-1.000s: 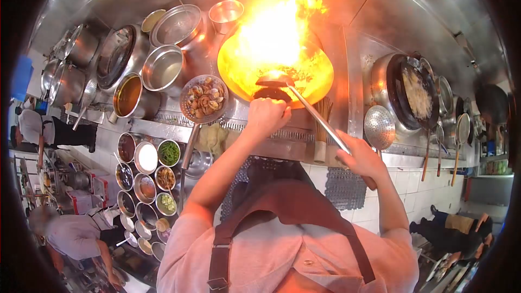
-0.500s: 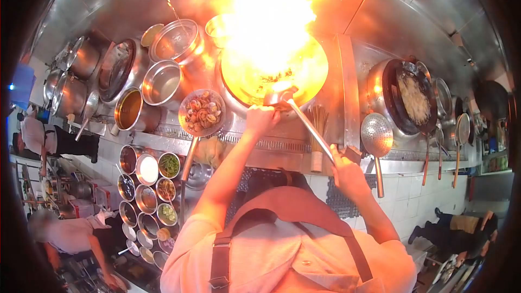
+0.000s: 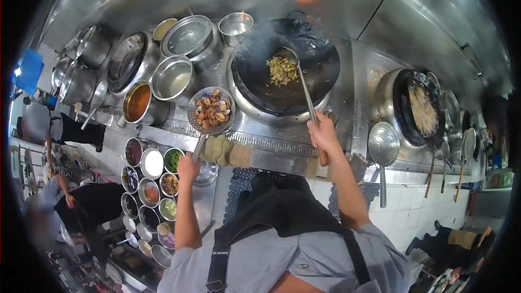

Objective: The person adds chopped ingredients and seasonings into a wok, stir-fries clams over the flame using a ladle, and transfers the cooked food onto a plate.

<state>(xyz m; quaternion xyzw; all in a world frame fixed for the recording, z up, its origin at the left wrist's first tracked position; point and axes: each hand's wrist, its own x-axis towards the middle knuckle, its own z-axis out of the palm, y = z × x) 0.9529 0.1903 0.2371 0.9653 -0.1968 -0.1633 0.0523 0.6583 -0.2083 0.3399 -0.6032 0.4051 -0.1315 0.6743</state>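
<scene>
While your left hand (image 3: 188, 169) is curled fully around the handle of one round, perforated steel skimmer (image 3: 200, 144) holding brown-shelled clams (image 3: 212, 109), your right hand (image 3: 324, 133) wraps closely around one long, wooden-ended steel ladle (image 3: 306, 90), its bowl inside one wide black wok (image 3: 319, 76), touching one heap of chopped green-and-yellow food (image 3: 281, 71).

A: How's the wok (image 3: 320, 65) reading?
B: Looking like metal, mostly matt. Ladle (image 3: 306, 92) is showing smooth metal, its grip (image 3: 323, 157) looking like wood.
A: Strainer (image 3: 222, 126)?
B: Showing metal, dull sheen; shells (image 3: 213, 109) in it are looking glossy.
A: Cloth (image 3: 216, 149) beside it?
B: Looking rough, matt. Tabletop (image 3: 344, 97) is gleaming, sheet metal. Apron (image 3: 277, 211) is reading as matt fabric.
</scene>
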